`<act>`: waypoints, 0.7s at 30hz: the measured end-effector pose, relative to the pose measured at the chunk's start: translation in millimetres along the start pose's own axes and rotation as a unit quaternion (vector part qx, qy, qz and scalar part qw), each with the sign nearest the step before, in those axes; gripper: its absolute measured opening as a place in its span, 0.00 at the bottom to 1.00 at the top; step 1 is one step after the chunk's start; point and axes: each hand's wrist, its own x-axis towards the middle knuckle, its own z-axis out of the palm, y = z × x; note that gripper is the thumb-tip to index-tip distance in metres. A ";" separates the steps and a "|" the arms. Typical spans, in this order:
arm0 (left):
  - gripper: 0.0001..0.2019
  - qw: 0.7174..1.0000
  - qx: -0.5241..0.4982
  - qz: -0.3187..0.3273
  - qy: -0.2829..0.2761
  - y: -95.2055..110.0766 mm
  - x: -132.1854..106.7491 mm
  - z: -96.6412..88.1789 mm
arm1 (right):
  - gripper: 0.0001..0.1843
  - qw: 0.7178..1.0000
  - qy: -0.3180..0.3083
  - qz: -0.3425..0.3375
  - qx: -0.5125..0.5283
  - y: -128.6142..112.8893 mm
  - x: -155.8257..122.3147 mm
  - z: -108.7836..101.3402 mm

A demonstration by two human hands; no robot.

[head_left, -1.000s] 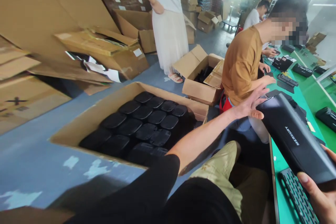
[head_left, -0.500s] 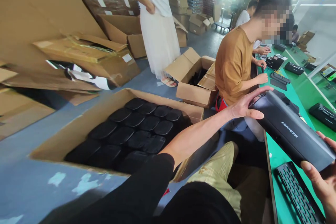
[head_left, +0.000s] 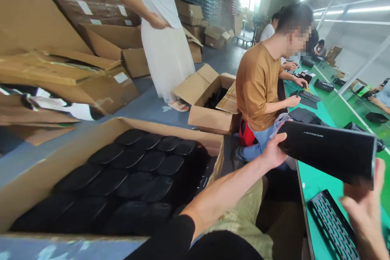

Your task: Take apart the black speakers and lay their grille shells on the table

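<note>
Oblong black casing (head_left: 330,156), small MERKURY lettering (head_left: 313,134), slightly tilted, held above green tabletop (head_left: 317,176)

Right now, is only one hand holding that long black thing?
No, the left hand holds one end of the black case and the right hand the other.

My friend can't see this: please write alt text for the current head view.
The person's left hand and right hand hold a black MERKURY case by its ends near a green table bearing a black slotted panel. At left, an open cardboard box holds rows of black items; a co-worker in brown sits beyond.
</note>
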 end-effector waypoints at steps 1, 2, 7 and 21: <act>0.30 0.998 -0.032 -0.054 -0.010 -13.5 -3.0 0.5 | 0.57 1.000 -0.006 -0.010 -0.016 0.4 1.8 11.0; 0.31 0.992 -0.044 -0.113 -0.035 -24.7 -5.8 0.3 | 0.51 0.999 -0.009 -0.021 -0.028 -0.4 4.2 20.0; 0.43 0.987 0.101 -0.101 -0.069 -13.4 -11.6 -7.7 | 0.59 0.989 0.034 -0.109 -0.093 -8.6 23.2 5.1; 0.52 0.874 0.436 0.109 -0.184 54.7 -15.6 -5.4 | 0.60 0.982 -0.047 -0.135 -0.125 21.0 12.6 -46.7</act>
